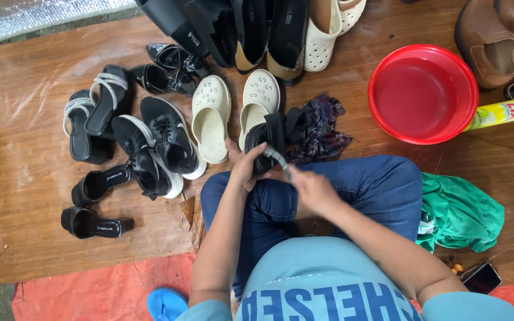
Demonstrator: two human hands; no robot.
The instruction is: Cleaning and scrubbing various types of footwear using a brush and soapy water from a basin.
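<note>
My left hand [244,168] grips a black strappy sandal [272,134] over my crossed legs in blue jeans. Just right of it, my right hand [312,189] is closed on a grey strip [276,157] that runs up to the sandal; I cannot tell whether the strip is a strap or a tool. A dark patterned cloth [322,128] lies on the floor right behind the sandal.
Cream perforated clogs [211,116], black sneakers [163,145] and several black heeled sandals crowd the wooden floor to the left. A red basin [422,94], a yellow bottle [502,113], brown shoes, a green cloth [462,215] and a phone [482,277] sit on the right.
</note>
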